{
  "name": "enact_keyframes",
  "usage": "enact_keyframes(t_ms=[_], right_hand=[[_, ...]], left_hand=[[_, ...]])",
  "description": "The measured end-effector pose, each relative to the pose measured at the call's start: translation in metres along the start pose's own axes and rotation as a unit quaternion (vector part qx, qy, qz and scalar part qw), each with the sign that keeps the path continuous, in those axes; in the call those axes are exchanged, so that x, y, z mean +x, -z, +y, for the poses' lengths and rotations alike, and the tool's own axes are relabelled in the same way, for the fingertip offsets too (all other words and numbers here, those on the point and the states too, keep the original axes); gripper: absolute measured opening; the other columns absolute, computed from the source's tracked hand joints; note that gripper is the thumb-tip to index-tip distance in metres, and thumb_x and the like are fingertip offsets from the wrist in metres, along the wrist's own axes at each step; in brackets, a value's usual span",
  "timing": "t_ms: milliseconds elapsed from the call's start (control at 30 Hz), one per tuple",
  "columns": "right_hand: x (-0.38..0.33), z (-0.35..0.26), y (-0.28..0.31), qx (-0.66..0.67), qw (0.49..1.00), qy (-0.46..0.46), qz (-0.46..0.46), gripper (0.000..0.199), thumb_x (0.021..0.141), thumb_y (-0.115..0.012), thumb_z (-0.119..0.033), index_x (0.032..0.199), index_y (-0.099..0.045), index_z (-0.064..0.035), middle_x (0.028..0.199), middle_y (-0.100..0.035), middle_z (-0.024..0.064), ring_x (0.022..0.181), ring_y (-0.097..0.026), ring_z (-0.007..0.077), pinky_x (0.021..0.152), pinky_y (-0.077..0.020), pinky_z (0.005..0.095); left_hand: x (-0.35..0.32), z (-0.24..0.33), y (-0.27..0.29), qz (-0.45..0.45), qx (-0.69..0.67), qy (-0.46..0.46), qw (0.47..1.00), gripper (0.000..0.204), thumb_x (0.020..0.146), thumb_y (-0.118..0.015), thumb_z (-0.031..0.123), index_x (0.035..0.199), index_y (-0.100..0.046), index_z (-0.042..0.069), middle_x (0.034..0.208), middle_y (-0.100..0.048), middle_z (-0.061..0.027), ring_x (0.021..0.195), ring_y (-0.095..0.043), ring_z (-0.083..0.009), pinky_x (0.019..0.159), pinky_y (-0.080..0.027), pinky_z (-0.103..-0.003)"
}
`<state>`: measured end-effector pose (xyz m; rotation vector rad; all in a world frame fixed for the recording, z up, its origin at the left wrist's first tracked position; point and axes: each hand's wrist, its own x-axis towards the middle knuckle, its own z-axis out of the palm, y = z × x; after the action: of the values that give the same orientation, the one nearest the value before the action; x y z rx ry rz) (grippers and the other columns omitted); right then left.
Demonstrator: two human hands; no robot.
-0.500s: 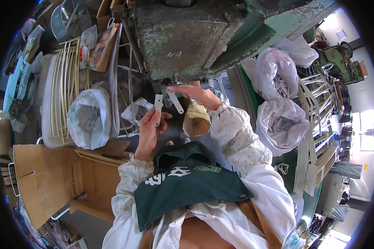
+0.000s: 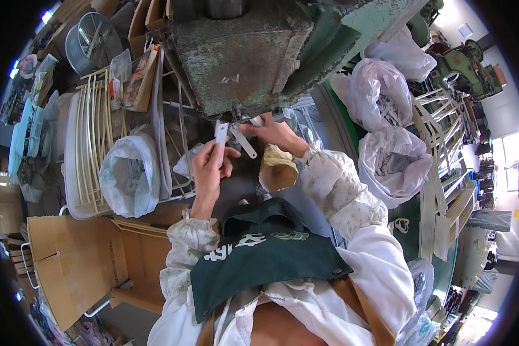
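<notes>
Since the earlier frame your hands have barely shifted: the left one holds its strip a touch more upright, and the right one has stayed under the machine.

Your left hand [image 2: 209,168], just left of the frame's centre, has its fingers closed around a flat white strip [image 2: 220,141]. The strip's long axis runs nearly straight up the frame, its free upper end pointing at the underside of the big green machine [image 2: 254,52] that fills the top centre.

Your right hand [image 2: 274,131], a little higher and to the right, is closed on a second white strip [image 2: 243,143]. That one lies slanted, running from the hand down toward the lower left, so its lower end comes close beside your left thumb. The two strips stand near each other, but you cannot tell from this view whether they touch.

The right hand is the nearer one to the machine's opening; the left strip sits just below it and apart.

A tan paper bag [image 2: 277,170] stands open right below your right wrist. To the left of the frame a clear plastic bag [image 2: 130,176] rests in a white wire rack [image 2: 86,144] holding long pale rods.
</notes>
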<state>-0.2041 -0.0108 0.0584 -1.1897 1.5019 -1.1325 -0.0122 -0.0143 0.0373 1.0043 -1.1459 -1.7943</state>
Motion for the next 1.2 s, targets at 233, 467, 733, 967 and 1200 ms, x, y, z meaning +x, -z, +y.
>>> enact_keyframes(t_ms=[233,467,733,967,1200], right_hand=[[-0.005,0.020,-0.001,0.015,0.987,-0.091,-0.132,0.025,0.085,-0.069,-0.025,0.077,-0.069,-0.0010,0.062,-0.063,-0.0015,0.050,-0.044,0.0019,0.043,-0.0300,0.0218],[-0.021,0.024,0.005,-0.019,0.986,-0.085,-0.142,0.025,0.088,-0.065,-0.024,0.080,-0.068,-0.0012,0.062,-0.064,-0.0003,0.048,-0.044,0.0016,0.042,-0.0299,0.0202],[-0.032,0.031,0.007,0.057,0.989,-0.098,-0.099,0.024,0.090,-0.063,-0.022,0.084,-0.066,0.0011,0.062,-0.062,0.0022,0.048,-0.044,0.0028,0.042,-0.0292,0.0203],[-0.031,0.030,0.004,0.086,0.985,-0.107,-0.106,0.025,0.087,-0.065,-0.024,0.081,-0.067,-0.0003,0.061,-0.061,0.0008,0.043,-0.042,0.0038,0.039,-0.0291,0.0215],[-0.036,0.014,0.005,0.124,0.987,-0.059,-0.084,0.028,0.090,-0.061,-0.025,0.072,-0.065,-0.0038,0.059,-0.059,-0.0015,0.043,-0.040,0.0027,0.039,-0.0273,0.0210]], left_hand=[[0.027,-0.013,0.005,-0.034,0.045,0.046,0.997,0.028,0.094,-0.054,0.023,0.095,-0.064,-0.003,0.066,-0.063,-0.0091,0.037,-0.042,-0.0059,0.035,-0.028,-0.019],[0.013,-0.009,0.022,-0.013,0.070,0.049,0.996,0.026,0.093,-0.058,0.020,0.087,-0.065,-0.004,0.058,-0.059,-0.0063,0.035,-0.041,-0.0058,0.033,-0.026,-0.019],[0.015,-0.002,0.017,0.004,0.061,0.061,0.996,0.023,0.091,-0.060,0.018,0.082,-0.066,-0.003,0.054,-0.055,-0.0032,0.035,-0.038,-0.0046,0.033,-0.025,-0.018],[0.020,-0.005,0.023,0.005,0.038,0.062,0.997,0.023,0.090,-0.061,0.017,0.080,-0.065,-0.003,0.053,-0.051,-0.0007,0.037,-0.038,-0.0039,0.033,-0.024,-0.018],[0.012,0.028,0.012,-0.036,0.074,0.024,0.996,0.029,0.092,-0.060,0.024,0.087,-0.065,-0.004,0.055,-0.052,-0.0015,0.038,-0.037,-0.0041,0.036,-0.024,-0.019]])
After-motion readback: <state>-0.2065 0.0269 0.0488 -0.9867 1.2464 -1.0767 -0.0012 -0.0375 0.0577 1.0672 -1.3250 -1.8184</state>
